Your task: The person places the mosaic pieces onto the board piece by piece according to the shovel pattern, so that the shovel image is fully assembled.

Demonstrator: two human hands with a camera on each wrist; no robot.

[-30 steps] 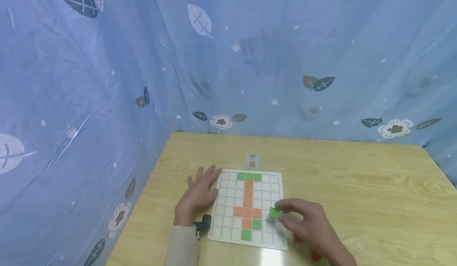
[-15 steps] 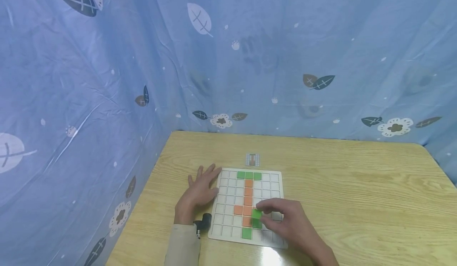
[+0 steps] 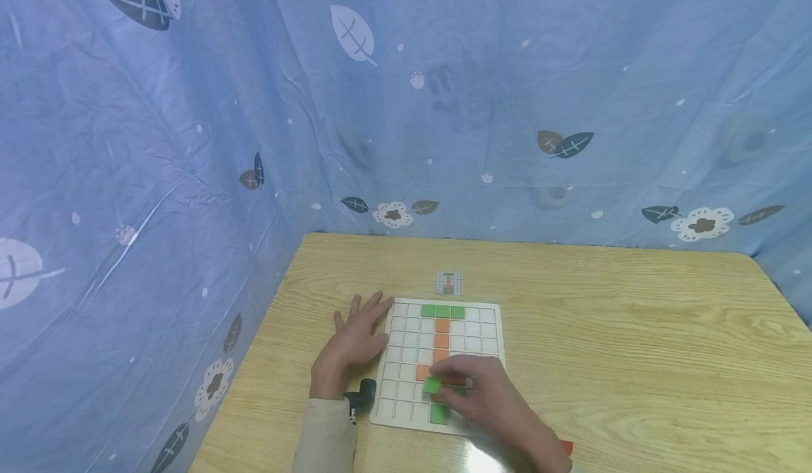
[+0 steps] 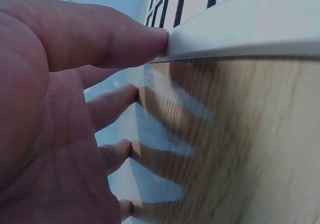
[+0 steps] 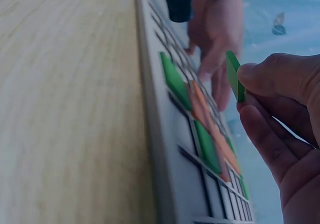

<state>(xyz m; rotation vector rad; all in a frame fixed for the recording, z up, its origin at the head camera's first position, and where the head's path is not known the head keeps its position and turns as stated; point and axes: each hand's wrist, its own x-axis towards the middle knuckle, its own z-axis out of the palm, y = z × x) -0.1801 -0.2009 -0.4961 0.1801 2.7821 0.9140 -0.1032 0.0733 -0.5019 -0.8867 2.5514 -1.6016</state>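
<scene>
A white grid board (image 3: 399, 392) lies on the table with green and orange square tiles set in its cells. My right hand (image 3: 485, 392) pinches a green tile (image 5: 234, 76) between thumb and fingers; the right wrist view shows it held above the board. In the head view that tile is over the lower middle, left of the orange column, and the hand hides several cells. My left hand (image 3: 355, 339) rests at the board's left side, fingers spread on the table. Its thumb (image 4: 135, 41) touches the board's edge in the left wrist view.
A small printed card (image 3: 448, 283) with a grid pattern lies just beyond the board. Red pieces (image 3: 567, 447) show partly beside the right forearm. A blue patterned curtain (image 3: 444, 106) hangs behind the wooden table (image 3: 634, 332) and along its left.
My right hand has carried the green tile leftward across the board, from its right side to left of the orange column. The left hand stays in place.
</scene>
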